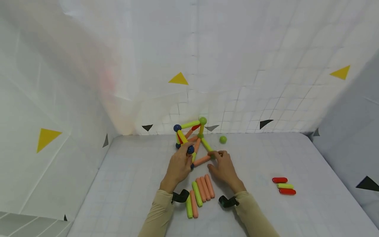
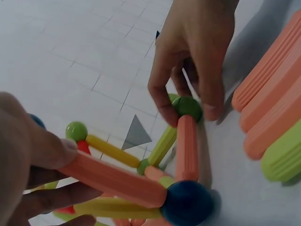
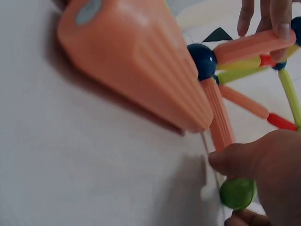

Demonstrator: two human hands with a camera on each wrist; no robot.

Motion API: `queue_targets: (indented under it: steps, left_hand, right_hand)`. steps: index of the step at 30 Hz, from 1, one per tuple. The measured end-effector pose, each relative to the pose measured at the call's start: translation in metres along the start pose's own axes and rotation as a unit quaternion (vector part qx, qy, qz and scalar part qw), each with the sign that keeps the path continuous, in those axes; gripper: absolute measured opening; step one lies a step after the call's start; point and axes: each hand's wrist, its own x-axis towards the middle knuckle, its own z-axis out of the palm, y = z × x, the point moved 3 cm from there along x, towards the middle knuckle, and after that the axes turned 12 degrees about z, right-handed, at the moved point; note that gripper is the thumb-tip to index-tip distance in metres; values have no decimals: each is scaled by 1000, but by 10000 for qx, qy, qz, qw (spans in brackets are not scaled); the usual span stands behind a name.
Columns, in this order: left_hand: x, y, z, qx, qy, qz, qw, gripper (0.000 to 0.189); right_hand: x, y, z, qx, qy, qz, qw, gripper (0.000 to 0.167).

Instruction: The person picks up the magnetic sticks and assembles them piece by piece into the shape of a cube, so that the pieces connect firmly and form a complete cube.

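A frame of magnetic rods and balls stands near the back wall. My left hand (image 1: 177, 166) pinches an orange rod (image 2: 117, 180) on the frame's near left side. That rod slopes up from a dark blue ball (image 2: 188, 203) on the table to another blue ball (image 1: 190, 150) near my fingers. A second orange rod (image 1: 202, 160) lies between the low blue ball and a green ball (image 2: 189, 108) at the near right corner. My right hand (image 1: 225, 168) holds this green ball between thumb and fingers. Green balls (image 1: 202, 120) and yellow-green rods (image 1: 190, 125) form the far part.
Several loose orange rods (image 1: 209, 186) and yellow-green rods (image 1: 197, 194) lie between my forearms. One loose green ball (image 1: 223, 139) sits right of the frame. Farther right lie two red rods (image 1: 287, 191) and a yellow-green rod (image 1: 285, 186).
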Motion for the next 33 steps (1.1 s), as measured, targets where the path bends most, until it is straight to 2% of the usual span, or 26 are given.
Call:
queue_targets:
  steps: [3, 9, 12, 16, 21, 24, 27, 30, 33]
  left_hand:
    - [0, -3, -6, -74, -154, -86, 9998, 47]
    - [-2, -7, -13, -80, -289, -182, 9994, 49]
    - [-4, -9, -17, -97, -228, -197, 9995, 50]
    - [-5, -15, -22, -239, -86, -249, 9994, 49]
    - [-6, -21, -25, -471, -90, -359, 9982, 52]
    - [-8, -23, -26, -595, -140, -425, 9972, 54]
    - [-9, -24, -26, -639, -188, -466, 9967, 55]
    - [-9, -25, -26, -648, -231, -515, 9963, 53]
    - [-9, -25, -27, -675, -259, -571, 9957, 52]
  right_hand:
    - [-1, -4, 1, -242, 11, 26, 9997, 47]
    - [-5, -12, 3, -318, -338, 241, 9986, 39]
    - [-10, -19, 2, -463, -510, 358, 9970, 35]
    - [-18, -31, -2, -677, -642, 258, 9953, 33]
    - [-23, -40, -7, -832, -670, 171, 9941, 31]
    - [-25, -44, -10, -799, -577, 328, 9946, 37]
    - [-29, -51, -12, -538, -414, 359, 9970, 45]
    - [-37, -65, -10, -251, -624, -56, 9977, 48]
    - [-48, -79, 0, -234, -1203, -577, 9908, 50]
